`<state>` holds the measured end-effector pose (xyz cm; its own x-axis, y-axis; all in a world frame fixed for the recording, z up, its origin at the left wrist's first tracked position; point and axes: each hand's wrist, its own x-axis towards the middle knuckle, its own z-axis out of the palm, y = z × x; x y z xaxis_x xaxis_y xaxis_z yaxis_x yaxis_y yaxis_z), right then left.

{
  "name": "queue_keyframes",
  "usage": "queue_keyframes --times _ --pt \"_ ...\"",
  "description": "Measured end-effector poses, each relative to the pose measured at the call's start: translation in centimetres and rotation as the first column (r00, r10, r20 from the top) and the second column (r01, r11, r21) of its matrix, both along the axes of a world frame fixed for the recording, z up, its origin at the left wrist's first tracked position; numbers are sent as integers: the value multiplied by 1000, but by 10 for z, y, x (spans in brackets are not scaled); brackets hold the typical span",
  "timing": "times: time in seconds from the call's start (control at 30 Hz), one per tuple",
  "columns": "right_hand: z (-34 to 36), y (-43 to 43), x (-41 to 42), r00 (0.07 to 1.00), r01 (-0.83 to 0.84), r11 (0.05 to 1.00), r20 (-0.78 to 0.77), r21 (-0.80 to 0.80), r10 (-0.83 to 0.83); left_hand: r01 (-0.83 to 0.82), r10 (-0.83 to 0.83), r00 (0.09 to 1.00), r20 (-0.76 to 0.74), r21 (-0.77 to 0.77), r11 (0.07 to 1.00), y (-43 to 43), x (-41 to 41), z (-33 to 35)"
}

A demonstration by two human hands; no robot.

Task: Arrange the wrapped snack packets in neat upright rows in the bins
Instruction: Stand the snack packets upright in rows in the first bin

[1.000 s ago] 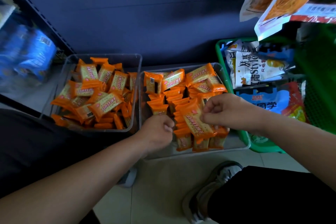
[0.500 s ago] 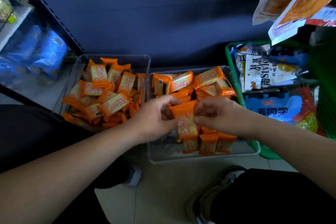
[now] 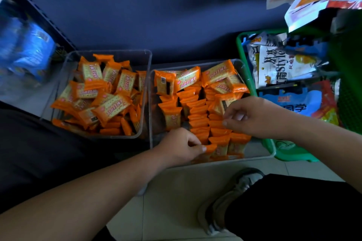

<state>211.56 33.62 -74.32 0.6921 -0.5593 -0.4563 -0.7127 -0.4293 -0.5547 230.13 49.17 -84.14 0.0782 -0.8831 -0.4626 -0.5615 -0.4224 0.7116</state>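
Pale floor tiles (image 3: pixel 176 191) carry two clear bins before a dark blue wall (image 3: pixel 156 6). The left bin (image 3: pixel 137 51) holds loose orange packets (image 3: pixel 109 107); the right bin (image 3: pixel 254 157) holds upright rows (image 3: pixel 197 115). The left hand (image 3: pixel 180 146) pinches a packet (image 3: pixel 211 147) at the right bin's front; the right hand (image 3: pixel 254 117) curls over the rows, its grip unclear. A bag (image 3: pixel 278 64) in the green basket (image 3: pixel 240 45) reads "Style".

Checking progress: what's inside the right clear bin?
Rows of upright orange packets, with loose packets flat on top at the back. The left hand and right hand cover some front ones.
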Motion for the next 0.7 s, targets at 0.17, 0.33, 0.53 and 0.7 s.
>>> queue_keyframes --times 0.17,0.33,0.53,0.7 --pt "0 -4 -1 1000 -1 1000 0 8 1 -243 249 963 100 -67 968 2 2 -3" --pt "1 -3 -3 1000 -20 1000 5 -1 20 -289 287 956 65 36 957 -3 -1 -13" --pt "-1 1 3 995 -92 996 -30 8 92 -256 254 966 43 83 963 3 -2 -13" --pt "-4 6 20 990 -141 990 -23 -1 141 -253 246 962 115 51 966 3 -3 -12"
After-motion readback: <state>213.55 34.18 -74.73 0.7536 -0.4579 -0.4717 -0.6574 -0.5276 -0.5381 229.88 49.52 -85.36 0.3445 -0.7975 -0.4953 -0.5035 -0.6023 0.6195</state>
